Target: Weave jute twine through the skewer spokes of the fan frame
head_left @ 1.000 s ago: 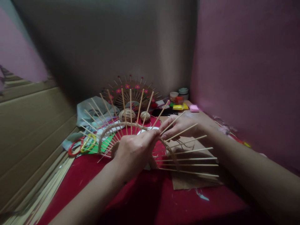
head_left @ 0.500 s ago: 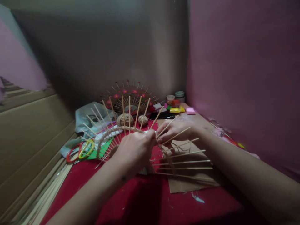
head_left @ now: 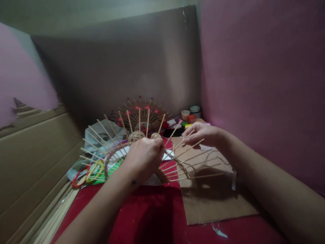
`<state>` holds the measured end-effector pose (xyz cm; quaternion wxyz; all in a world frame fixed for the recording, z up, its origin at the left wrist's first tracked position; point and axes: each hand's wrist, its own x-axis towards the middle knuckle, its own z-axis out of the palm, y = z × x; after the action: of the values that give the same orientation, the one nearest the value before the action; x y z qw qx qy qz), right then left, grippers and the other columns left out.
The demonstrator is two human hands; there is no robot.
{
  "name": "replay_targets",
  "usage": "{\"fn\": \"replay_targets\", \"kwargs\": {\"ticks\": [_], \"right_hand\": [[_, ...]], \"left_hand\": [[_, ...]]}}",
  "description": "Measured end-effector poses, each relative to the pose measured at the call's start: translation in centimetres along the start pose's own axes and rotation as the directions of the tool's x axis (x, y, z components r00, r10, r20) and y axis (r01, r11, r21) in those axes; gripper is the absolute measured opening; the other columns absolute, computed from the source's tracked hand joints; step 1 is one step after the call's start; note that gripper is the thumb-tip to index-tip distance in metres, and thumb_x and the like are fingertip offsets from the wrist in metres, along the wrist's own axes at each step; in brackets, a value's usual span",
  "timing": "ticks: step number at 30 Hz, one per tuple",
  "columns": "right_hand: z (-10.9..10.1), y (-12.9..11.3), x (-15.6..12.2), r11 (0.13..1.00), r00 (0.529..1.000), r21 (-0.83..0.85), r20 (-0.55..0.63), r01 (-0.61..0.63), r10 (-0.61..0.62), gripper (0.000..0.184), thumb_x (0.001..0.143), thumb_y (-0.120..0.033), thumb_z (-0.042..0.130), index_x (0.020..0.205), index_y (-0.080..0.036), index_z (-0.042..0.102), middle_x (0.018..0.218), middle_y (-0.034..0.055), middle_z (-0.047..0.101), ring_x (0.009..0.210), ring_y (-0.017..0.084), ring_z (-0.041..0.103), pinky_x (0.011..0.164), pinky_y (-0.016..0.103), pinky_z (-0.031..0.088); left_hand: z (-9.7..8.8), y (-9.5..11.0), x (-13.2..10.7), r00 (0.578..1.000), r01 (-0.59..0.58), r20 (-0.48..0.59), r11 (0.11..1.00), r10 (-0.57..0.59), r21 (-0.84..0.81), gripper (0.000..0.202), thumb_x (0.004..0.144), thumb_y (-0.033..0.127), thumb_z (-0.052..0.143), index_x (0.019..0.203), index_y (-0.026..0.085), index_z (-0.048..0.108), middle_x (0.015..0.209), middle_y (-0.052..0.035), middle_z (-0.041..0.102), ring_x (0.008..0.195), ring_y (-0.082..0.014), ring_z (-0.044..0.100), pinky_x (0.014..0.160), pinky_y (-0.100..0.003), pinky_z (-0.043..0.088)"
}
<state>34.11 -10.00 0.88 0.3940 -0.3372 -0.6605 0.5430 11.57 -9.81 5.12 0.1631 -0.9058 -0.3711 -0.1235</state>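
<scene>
My left hand (head_left: 144, 156) is closed around a half-round fan frame of thin wooden sticks (head_left: 139, 123), near its top middle. Brown twine (head_left: 109, 156) is woven through the sticks in an arc on the left side. To the right of my left hand, loose twine strands (head_left: 181, 165) hang over the sticks. Beyond the stick tips on the right, my right hand (head_left: 204, 134) is raised with its fingers pinched. A strand of twine runs up towards those fingertips; the grip itself is partly hidden behind a stick.
Behind stands a finished-looking stick fan with pink flowers (head_left: 147, 107), near twine balls (head_left: 136, 136). Red-handled scissors (head_left: 79, 179) and a plastic bag (head_left: 98, 135) lie left. A cardboard sheet (head_left: 218, 203) rests on red cloth (head_left: 157, 213); small tubs (head_left: 195, 111) stand at back right.
My right hand has moved away from the woven rim, up and to the right, drawing twine. The frame has tilted and shifted slightly left in my left hand. The camera view has tipped up.
</scene>
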Motion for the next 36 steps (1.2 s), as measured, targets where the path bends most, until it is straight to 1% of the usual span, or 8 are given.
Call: {"fn": "replay_targets", "kwargs": {"ticks": [4,7,16,22,25,28,32,36], "right_hand": [[-1.4,0.3,-0.7,0.992,0.998,0.112,-0.036,0.051,-0.047,0.015,0.059,-0.02,0.074,0.068,-0.011,0.067,0.057,-0.0009,0.055,0.042,0.003,0.038,0.037,0.018,0.028],[-2.0,0.2,-1.2,0.986,0.995,0.146,-0.066,0.081,-0.072,0.013,0.058,-0.02,0.074,0.063,-0.011,0.065,0.054,-0.0018,0.053,0.041,0.002,0.036,0.037,0.018,0.022],[-2.9,-1.1,-2.5,0.98,0.987,-0.118,-0.011,0.16,-0.163,0.019,0.059,-0.03,0.074,0.061,-0.013,0.066,0.055,-0.0006,0.053,0.054,0.007,0.043,0.05,0.023,0.033],[-3.8,-0.5,-3.1,0.978,0.977,-0.04,-0.053,0.203,-0.205,0.026,0.065,-0.037,0.067,0.057,-0.013,0.066,0.056,0.0024,0.056,0.055,0.009,0.047,0.047,0.023,0.032],[-3.7,0.1,-2.5,0.993,0.988,-0.024,-0.098,0.116,-0.118,0.019,0.06,-0.03,0.071,0.06,-0.012,0.064,0.053,0.0,0.056,0.049,0.007,0.045,0.043,0.02,0.03],[-3.2,0.9,-1.4,0.997,0.993,-0.071,-0.112,-0.032,0.024,0.02,0.055,-0.024,0.074,0.068,-0.012,0.065,0.056,-0.0018,0.059,0.044,0.004,0.041,0.04,0.018,0.028],[-1.8,1.6,0.2,0.913,0.979,-0.356,-0.034,-0.201,0.203,0.02,0.059,-0.027,0.074,0.073,-0.013,0.068,0.064,0.0009,0.063,0.053,0.007,0.049,0.047,0.019,0.035],[0.0,1.4,0.9,0.822,0.962,-0.542,0.078,-0.178,0.26,0.019,0.065,-0.03,0.07,0.078,-0.016,0.07,0.071,0.0012,0.066,0.064,0.011,0.056,0.053,0.02,0.039]], "left_hand": [[0.6,0.1,0.3,1.0,-0.015,-0.004,1.0,0.015,0.012,0.027,0.083,0.03,0.039,0.069,0.019,0.059,0.056,-0.0043,0.057,0.05,-0.0152,0.052,0.047,-0.026,0.029],[0.8,0.1,0.4,1.0,-0.025,-0.007,0.999,0.025,0.029,0.028,0.084,0.03,0.037,0.073,0.019,0.06,0.058,-0.005,0.058,0.05,-0.0162,0.053,0.047,-0.026,0.029],[0.8,0.0,0.4,1.0,-0.004,-0.024,0.997,0.005,0.076,0.026,0.083,0.031,0.038,0.071,0.02,0.059,0.056,-0.0043,0.058,0.049,-0.0164,0.053,0.044,-0.025,0.025],[0.7,-0.3,0.3,0.998,-0.006,-0.066,0.999,0.01,0.052,0.023,0.082,0.029,0.041,0.07,0.019,0.058,0.063,-0.0053,0.062,0.054,-0.0151,0.054,0.047,-0.025,0.03],[0.4,-0.3,0.1,0.996,-0.008,-0.084,0.998,0.013,0.057,0.023,0.081,0.028,0.041,0.068,0.019,0.057,0.06,-0.0041,0.06,0.05,-0.0141,0.052,0.045,-0.025,0.028],[0.0,-0.3,-0.1,0.995,-0.014,-0.1,0.999,0.019,0.051,0.023,0.08,0.029,0.042,0.067,0.019,0.058,0.054,-0.0026,0.057,0.046,-0.0126,0.048,0.044,-0.025,0.026],[-0.4,-0.5,-0.3,0.997,-0.01,-0.075,1.0,0.01,0.009,0.022,0.08,0.029,0.042,0.07,0.02,0.059,0.055,-0.0018,0.057,0.044,-0.0119,0.045,0.045,-0.024,0.027],[-0.4,-0.6,-0.5,0.995,0.003,-0.104,1.0,0.0,0.029,0.023,0.08,0.029,0.041,0.07,0.02,0.059,0.055,-0.0018,0.056,0.046,-0.0127,0.046,0.044,-0.024,0.026]]}}
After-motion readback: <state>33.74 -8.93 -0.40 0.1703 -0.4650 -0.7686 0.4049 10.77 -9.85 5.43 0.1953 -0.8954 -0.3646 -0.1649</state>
